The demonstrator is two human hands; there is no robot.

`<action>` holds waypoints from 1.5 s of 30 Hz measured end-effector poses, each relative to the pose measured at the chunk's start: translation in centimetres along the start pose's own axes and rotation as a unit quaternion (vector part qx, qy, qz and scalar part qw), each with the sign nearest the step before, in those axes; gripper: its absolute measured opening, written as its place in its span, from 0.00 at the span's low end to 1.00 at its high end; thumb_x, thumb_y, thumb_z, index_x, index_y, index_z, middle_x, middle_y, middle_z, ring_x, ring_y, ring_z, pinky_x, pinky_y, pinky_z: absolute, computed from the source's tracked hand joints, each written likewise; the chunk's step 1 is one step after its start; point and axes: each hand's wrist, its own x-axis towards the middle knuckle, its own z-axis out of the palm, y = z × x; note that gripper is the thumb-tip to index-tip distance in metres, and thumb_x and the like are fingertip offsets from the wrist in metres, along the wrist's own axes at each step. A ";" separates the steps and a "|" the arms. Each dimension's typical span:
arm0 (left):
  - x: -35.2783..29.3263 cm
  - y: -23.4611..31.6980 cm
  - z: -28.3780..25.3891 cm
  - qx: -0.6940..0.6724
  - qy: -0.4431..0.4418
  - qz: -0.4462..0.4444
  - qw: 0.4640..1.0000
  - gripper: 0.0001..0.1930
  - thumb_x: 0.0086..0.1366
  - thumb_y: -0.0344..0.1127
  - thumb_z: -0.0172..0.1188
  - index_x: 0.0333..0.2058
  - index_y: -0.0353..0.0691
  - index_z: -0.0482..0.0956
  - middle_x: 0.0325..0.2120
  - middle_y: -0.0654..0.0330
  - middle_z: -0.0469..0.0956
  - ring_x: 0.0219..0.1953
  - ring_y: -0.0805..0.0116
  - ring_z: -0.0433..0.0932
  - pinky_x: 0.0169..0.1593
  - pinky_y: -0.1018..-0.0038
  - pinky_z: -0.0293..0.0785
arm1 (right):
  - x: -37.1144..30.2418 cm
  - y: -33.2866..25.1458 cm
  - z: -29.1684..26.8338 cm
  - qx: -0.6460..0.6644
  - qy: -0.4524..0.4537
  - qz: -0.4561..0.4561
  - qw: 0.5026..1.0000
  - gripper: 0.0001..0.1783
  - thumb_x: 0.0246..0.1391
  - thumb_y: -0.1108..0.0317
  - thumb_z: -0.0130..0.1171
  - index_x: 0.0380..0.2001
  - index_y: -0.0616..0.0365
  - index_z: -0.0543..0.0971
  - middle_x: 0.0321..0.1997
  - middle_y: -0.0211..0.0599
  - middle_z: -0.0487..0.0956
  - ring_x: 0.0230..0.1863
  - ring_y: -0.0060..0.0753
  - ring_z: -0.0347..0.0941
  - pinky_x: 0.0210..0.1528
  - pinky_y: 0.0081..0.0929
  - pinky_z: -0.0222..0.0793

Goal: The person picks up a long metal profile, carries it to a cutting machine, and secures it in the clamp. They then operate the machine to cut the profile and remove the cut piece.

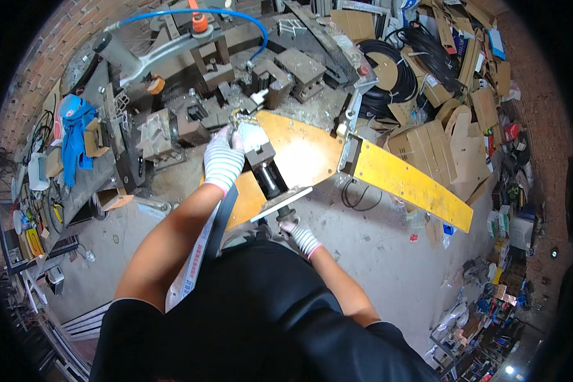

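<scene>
My left hand [225, 159], in a white striped work glove, is closed at the head of a clamping device. A long grey profile strip [200, 254] with a printed film side runs from under my left forearm up to this hand; its far end is hidden by the glove. Beside my fingers is a metal block [260, 155], with a shiny black cylinder [270, 181] below it. A pale bar [286, 202] crosses the near end of the cylinder. My right hand [302, 237], gloved alike, is closed on a dark handle [286, 214] close to my body.
The device sits on an orange-yellow plate [299, 143], with a long yellow arm [414, 184] reaching right. Behind lie steel blocks [299, 70] and a curved blue hose [204, 11]. Cardboard [426, 153] and black cable coils [395, 76] are piled right; a blue cloth [76, 137] lies left.
</scene>
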 end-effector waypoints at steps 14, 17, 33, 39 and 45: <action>-0.3 0.0 0.0 0.019 -0.012 -0.018 1.000 0.23 0.70 0.45 0.52 0.54 0.33 0.78 0.50 0.38 0.79 0.55 0.41 0.77 0.63 0.56 0.71 | -0.1 0.2 -0.2 -0.378 0.176 -0.061 0.907 0.28 0.51 0.50 0.67 0.43 0.65 0.79 0.35 0.55 0.85 0.41 0.55 0.83 0.47 0.44 0.78; -0.4 0.3 -0.2 0.031 -0.017 -0.014 0.999 0.24 0.70 0.45 0.52 0.54 0.33 0.78 0.50 0.37 0.79 0.55 0.39 0.77 0.63 0.56 0.70 | 0.1 0.5 -0.3 0.148 -0.057 0.119 0.980 0.24 0.58 0.54 0.66 0.49 0.63 0.79 0.47 0.44 0.84 0.48 0.40 0.81 0.56 0.35 0.74; -0.5 0.8 -0.4 0.023 -0.003 -0.036 0.999 0.22 0.69 0.45 0.53 0.53 0.36 0.78 0.48 0.39 0.80 0.53 0.43 0.78 0.58 0.55 0.74 | 1.9 3.1 -1.8 -0.321 0.130 -0.142 0.927 0.21 0.52 0.53 0.70 0.40 0.59 0.81 0.30 0.46 0.84 0.32 0.44 0.83 0.41 0.40 0.77; -0.3 0.0 0.7 0.002 0.028 -0.014 1.000 0.18 0.69 0.45 0.52 0.47 0.36 0.78 0.44 0.41 0.80 0.48 0.42 0.79 0.54 0.53 0.75 | 1.9 2.4 -2.1 0.162 -0.085 0.086 0.979 0.11 0.56 0.59 0.64 0.33 0.54 0.78 0.23 0.32 0.76 0.25 0.30 0.71 0.41 0.30 0.72; -0.2 0.1 -0.2 -0.020 -0.023 -0.033 0.999 0.22 0.68 0.46 0.54 0.51 0.35 0.81 0.48 0.39 0.81 0.52 0.42 0.79 0.59 0.58 0.74 | 2.0 2.5 -1.4 -0.349 0.129 -0.205 0.905 0.15 0.51 0.63 0.72 0.36 0.60 0.78 0.29 0.38 0.83 0.29 0.34 0.78 0.37 0.32 0.76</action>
